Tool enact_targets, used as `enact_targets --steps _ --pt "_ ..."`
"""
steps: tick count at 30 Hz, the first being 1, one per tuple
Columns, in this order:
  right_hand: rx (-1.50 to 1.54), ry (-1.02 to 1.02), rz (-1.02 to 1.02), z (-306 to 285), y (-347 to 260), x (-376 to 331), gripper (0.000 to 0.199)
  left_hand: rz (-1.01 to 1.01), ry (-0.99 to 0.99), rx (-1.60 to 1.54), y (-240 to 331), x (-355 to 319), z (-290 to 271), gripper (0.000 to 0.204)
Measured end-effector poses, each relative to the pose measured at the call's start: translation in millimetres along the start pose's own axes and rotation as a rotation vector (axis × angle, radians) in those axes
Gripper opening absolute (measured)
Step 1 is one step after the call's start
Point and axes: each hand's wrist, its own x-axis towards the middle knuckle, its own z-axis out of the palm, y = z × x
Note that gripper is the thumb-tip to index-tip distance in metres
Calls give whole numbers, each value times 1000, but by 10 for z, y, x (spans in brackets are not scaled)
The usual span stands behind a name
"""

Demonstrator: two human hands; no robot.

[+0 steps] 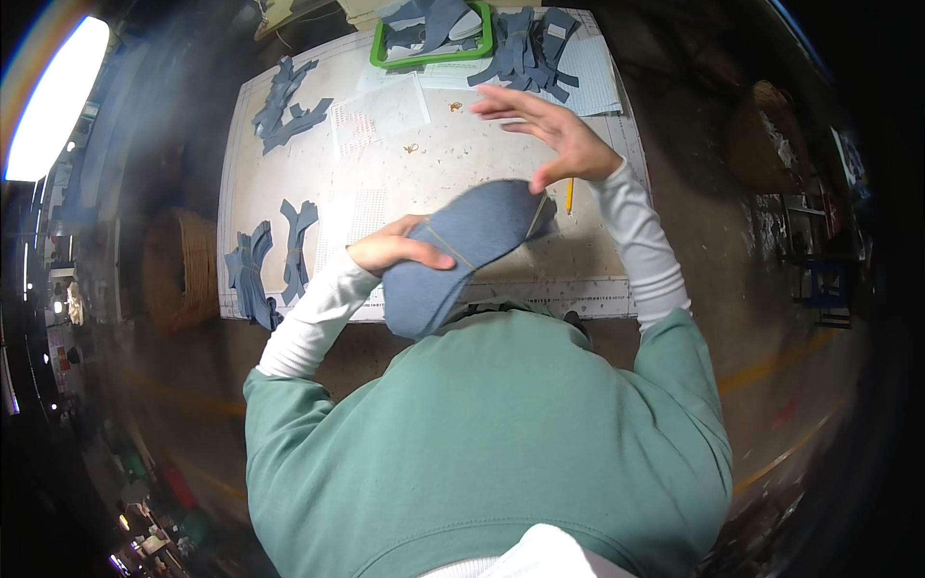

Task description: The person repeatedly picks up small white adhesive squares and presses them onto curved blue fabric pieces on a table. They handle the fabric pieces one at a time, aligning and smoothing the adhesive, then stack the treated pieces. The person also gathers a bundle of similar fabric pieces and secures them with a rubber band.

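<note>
My left hand (400, 248) is closed around a stack of blue-grey, sole-shaped cut pieces (479, 223), its thumb lying on top. The stack is tilted, its far end up to the right above the table's near edge. One thin yellowish band crosses its middle by my left thumb, and another crosses near the far end. My right hand (568, 140) is open over that far end, fingers spread to the left. Its thumb tip is at the stack's edge; I cannot tell whether it touches the second band.
A green basket (434, 60) of blue-grey pieces stands at the far edge of the white table (462, 125). Bundled strips (520, 48) lie right of it, more strips (289, 106) at left. A yellow pencil (569, 196) and loose bands (456, 107) lie about.
</note>
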Motion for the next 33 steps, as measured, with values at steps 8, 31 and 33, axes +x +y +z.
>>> enact_targets --steps 8,31,33 --pt "308 -212 77 395 -106 -190 41 11 196 -661 -353 90 -131 40" --pt "1148 552 532 1710 399 640 47 382 695 -662 -804 -344 187 49" --pt "1139 573 532 1742 389 717 46 579 634 -843 -996 -333 224 65"
